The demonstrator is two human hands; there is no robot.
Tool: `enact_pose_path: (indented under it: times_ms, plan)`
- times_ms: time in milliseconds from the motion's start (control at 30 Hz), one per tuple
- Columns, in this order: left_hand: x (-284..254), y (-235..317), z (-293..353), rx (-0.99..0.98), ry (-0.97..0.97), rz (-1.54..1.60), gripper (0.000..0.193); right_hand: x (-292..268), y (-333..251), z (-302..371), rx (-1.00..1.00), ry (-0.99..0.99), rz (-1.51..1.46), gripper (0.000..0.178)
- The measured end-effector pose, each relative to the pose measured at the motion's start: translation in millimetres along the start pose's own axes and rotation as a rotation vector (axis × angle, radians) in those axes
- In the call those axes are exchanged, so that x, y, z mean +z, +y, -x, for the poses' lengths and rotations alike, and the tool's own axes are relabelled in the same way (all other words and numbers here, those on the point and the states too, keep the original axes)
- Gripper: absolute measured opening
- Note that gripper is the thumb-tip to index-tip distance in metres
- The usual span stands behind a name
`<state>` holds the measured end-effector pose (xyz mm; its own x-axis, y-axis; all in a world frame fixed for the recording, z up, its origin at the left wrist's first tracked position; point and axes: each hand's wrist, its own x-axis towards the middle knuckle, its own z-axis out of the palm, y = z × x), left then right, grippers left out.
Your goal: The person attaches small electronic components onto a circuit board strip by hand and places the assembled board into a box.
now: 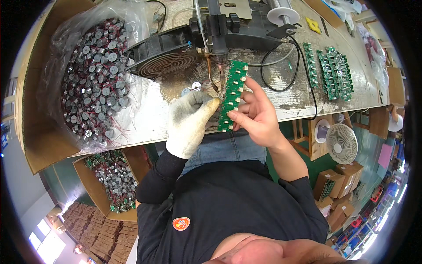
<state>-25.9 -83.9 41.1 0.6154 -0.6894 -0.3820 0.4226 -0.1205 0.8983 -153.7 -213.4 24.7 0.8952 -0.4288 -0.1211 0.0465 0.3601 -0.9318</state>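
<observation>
The person's bare right grip is closed on a long green circuit board, thumb on its face, fingers behind, near the front edge of the worktop and just beside the upright soldering rig. The gloved left grip has thumb and fingers drawn together by the board's left edge; I can't tell whether anything is pinched there. Over to the left, a plastic-lined cardboard box is heaped with round metal parts trailing red wires, a black fan sits near the rig, and more green boards lie off to the right
</observation>
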Motion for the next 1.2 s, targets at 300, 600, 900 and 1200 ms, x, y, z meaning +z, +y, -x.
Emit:
enact_pose_path:
  times_ms: [300,600,900,1200]
  plan:
    - [-0.3,-0.3,0.7,-0.007,0.004,0.04,0.015,3.1,-3.8,0.2,-0.015,0.005,0.001,0.076]
    - [-1.3,-12.0,1.4,-0.024,0.009,0.037,0.013,0.4,3.2,5.3,0.004,0.007,0.009,0.076]
    - [-0.2,-5.8,-0.7,0.045,-0.011,-0.054,0.012,2.8,1.8,6.0,-0.008,0.006,0.013,0.077]
    - [4.6,6.4,3.3,0.049,0.011,-0.089,0.013,4.6,-2.7,4.6,-0.022,0.014,-0.003,0.075]
